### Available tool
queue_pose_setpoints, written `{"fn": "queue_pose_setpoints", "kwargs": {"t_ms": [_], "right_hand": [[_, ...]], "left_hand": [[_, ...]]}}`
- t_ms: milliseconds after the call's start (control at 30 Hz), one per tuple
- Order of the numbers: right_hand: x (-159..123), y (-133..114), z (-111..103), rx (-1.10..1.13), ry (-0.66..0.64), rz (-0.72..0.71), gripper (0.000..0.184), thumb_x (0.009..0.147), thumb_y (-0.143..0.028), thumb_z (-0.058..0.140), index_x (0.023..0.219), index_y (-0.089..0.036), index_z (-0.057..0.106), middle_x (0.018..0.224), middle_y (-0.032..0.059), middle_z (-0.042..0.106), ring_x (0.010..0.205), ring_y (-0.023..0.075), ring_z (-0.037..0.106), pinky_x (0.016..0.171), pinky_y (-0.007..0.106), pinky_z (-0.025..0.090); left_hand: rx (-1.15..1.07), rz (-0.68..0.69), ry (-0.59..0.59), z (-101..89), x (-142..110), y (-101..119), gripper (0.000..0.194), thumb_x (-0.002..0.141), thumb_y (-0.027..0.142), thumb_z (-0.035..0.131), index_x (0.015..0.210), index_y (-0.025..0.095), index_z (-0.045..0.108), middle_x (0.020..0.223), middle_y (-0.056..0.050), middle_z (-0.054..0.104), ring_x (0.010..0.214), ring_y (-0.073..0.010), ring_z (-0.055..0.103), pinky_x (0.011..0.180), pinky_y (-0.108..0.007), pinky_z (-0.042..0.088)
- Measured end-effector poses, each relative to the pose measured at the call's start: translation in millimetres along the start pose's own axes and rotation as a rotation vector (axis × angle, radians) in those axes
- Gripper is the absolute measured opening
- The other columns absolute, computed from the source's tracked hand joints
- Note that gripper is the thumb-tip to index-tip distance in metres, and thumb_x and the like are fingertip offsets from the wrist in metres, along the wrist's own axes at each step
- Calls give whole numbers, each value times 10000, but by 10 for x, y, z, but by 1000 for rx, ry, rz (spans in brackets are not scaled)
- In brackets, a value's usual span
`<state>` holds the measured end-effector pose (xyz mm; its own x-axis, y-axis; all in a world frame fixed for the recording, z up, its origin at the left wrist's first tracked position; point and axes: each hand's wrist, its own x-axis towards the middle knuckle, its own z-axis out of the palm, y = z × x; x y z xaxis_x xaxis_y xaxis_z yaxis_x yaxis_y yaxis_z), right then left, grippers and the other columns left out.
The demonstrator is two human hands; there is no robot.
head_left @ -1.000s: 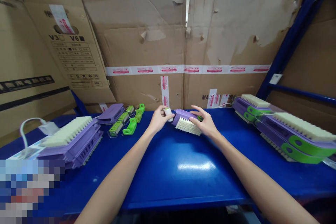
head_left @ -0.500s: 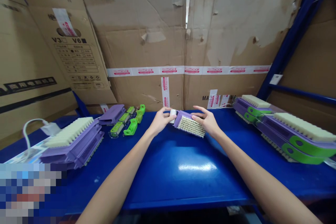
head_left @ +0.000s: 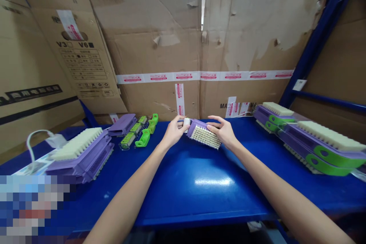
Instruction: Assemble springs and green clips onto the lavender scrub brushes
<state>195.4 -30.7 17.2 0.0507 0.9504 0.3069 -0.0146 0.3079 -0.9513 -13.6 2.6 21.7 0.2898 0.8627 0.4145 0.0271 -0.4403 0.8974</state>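
Above the middle of the blue table, a purple brush with cream bristles is held at a slant, its bristle face turned toward me. My right hand grips its right end, thumb in front and fingers behind. My left hand pinches a small white block against the brush's left end. Whether the block is fixed to the brush, I cannot tell. The fingertips behind the brush are partly hidden.
Stacked purple brushes lie at left beside a white plug with a cable. Behind them are a purple shell and several green parts. More purple brushes with green ends line the right. Cardboard walls the back.
The brush and both hands have shifted very slightly left in the view. The grip looks the same.
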Motion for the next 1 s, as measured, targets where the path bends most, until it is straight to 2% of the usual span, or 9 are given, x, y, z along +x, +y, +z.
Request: {"fn": "queue_pose_setpoints", "kwargs": {"t_ms": [133,267,400,600,733,800,867,933,1000], "right_hand": [[3,-4,-5,-35,0,-12,543,596,-373,761,1074,-173,600,901,88,707,791,217,674,715,349,541],[14,-17,-51,-64,11,-9,578,599,-387,757,1107,-168,591,904,100,712,821,233,673,731,363,541],[33,-3,-105,-87,-13,-4,602,609,-384,758,1143,-173,576,918,103,713,825,233,675,725,357,545],[43,27,-108,-73,-18,-12,555,615,-382,757,1107,-184,591,905,91,713,799,226,676,706,356,546],[-1,5,-76,-147,-17,-57,558,640,-385,736,1138,-189,580,905,91,713,836,235,673,722,365,540],[-37,12,-42,-217,10,-109,525,667,-374,715,1141,-192,583,918,90,711,875,240,666,750,374,532],[-81,40,11,-320,45,-231,438,700,-353,689,1103,-201,610,969,89,703,927,242,651,814,388,510],[-126,72,78,-439,82,-388,342,733,-336,661,1052,-214,643,1027,84,689,960,240,634,872,396,480],[-164,87,142,-536,125,-500,283,762,-329,633,1021,-221,662,1033,80,683,942,235,627,877,396,470]], "left_hand": [[74,78,62,61,-27,-49,353,746,345,641,1020,177,495,970,-95,697,926,-225,664,804,-352,518],[-45,5,92,134,-35,-110,409,742,371,647,1049,170,469,995,-120,688,924,-231,663,790,-357,522],[-115,-47,53,150,-12,-118,464,710,366,680,1059,157,459,983,-126,684,881,-230,668,756,-360,531],[-6,-38,-2,88,-24,-23,392,713,298,674,1031,149,501,984,-119,677,921,-227,651,790,-351,515],[28,-57,-67,32,-46,24,400,705,343,685,1031,147,559,978,-106,682,921,-225,645,829,-348,499],[9,-77,-54,21,-42,43,395,712,415,672,995,149,596,981,-98,682,921,-220,638,829,-335,498],[-36,-148,11,19,-35,61,425,738,509,616,965,150,614,981,-94,679,912,-220,633,789,-334,512],[-83,-278,59,14,-33,76,475,741,568,585,968,152,617,971,-98,680,891,-230,636,742,-347,527],[-170,-434,-1,-2,-37,89,539,729,614,572,1019,161,611,963,-112,685,877,-250,645,732,-376,532]]}}
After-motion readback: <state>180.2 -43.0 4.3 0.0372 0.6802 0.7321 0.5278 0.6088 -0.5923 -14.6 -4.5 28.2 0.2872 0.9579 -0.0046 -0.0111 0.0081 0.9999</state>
